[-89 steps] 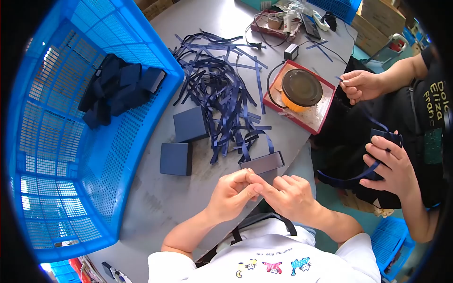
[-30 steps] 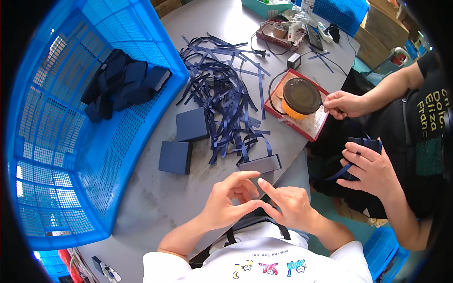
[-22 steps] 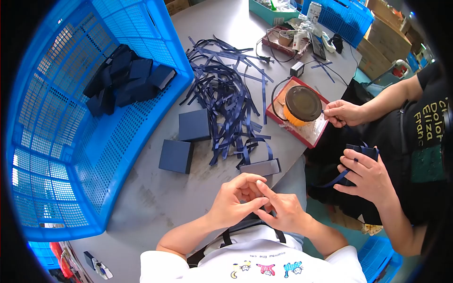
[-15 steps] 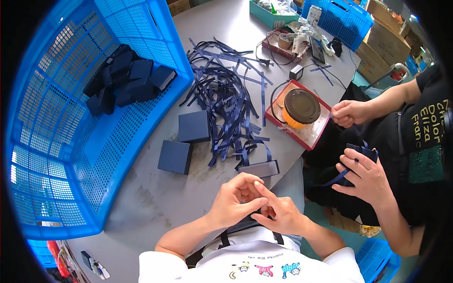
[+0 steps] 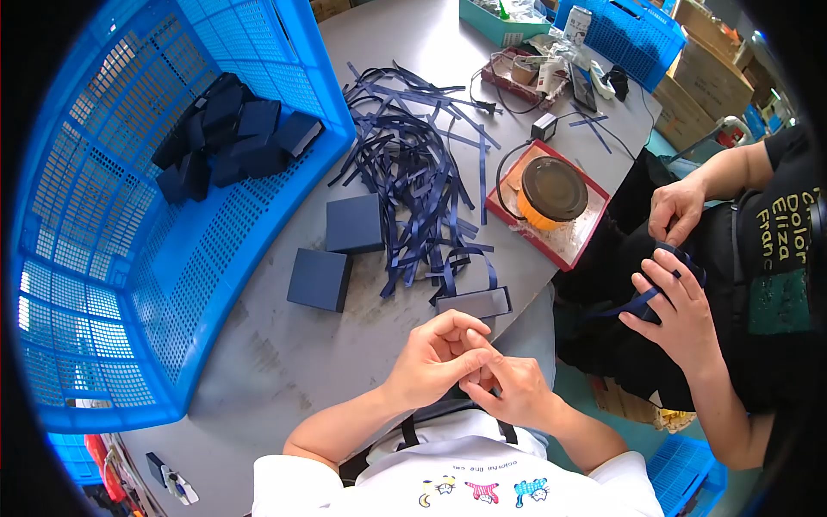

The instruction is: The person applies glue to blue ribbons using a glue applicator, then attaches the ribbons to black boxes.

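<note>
My left hand [image 5: 438, 358] and my right hand [image 5: 514, 385] meet in front of my shirt, at the near edge of the table. Their curled fingers and thumbs touch one another, and no object shows in either. Just beyond them lies an open dark-blue box part [image 5: 474, 302] with a grey inside and a ribbon loop. Farther left are two closed navy boxes, one nearer [image 5: 318, 280] and one behind it [image 5: 354, 224]. A tangled heap of navy ribbon strips [image 5: 413, 172] covers the table beyond.
At left, a large blue plastic crate [image 5: 164, 332] holds several dark boxes [image 5: 234, 129]. A round orange pot with a dark top [image 5: 554, 191] sits in a red tray [image 5: 564, 260]. To the right, a co-worker's hands [image 5: 676, 297] hold a navy box with ribbon.
My hands stay together, with the fingertips shifted slightly closer. The co-worker's far hand has moved from beside the red tray to the box held in the other hand.
</note>
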A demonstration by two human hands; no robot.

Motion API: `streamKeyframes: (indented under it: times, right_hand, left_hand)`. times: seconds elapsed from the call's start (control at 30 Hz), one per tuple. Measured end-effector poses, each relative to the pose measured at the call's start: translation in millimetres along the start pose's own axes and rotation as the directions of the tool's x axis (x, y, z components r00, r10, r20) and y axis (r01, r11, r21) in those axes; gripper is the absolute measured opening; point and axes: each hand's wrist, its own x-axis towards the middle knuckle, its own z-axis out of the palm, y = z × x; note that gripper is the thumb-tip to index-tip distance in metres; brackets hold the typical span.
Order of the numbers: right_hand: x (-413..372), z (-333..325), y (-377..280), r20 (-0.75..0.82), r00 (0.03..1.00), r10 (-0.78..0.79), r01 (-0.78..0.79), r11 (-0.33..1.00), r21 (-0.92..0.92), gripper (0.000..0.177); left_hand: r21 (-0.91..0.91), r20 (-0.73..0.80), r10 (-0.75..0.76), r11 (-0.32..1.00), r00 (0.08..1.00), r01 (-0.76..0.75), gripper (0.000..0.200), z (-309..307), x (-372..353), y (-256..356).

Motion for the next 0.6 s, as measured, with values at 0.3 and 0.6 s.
streamKeyframes:
  times: [0.3,0.6]
  right_hand:
    - [-5.9,-7.0,-1.8,0.25,0.958,0.14,-0.25,0.831,0.496,0.081]
    - [-1.9,-2.2,1.3,0.084,0.995,0.047,-0.061,0.983,0.172,0.069]
  left_hand:
    - [-0.036,0.009,-0.046,0.998,0.999,0.046,0.021,-1.1,0.3,-1.5]
    - [0.0,-0.02,-0.03,1.0,0.999,0.03,0.018,-0.4,0.0,-2.9]
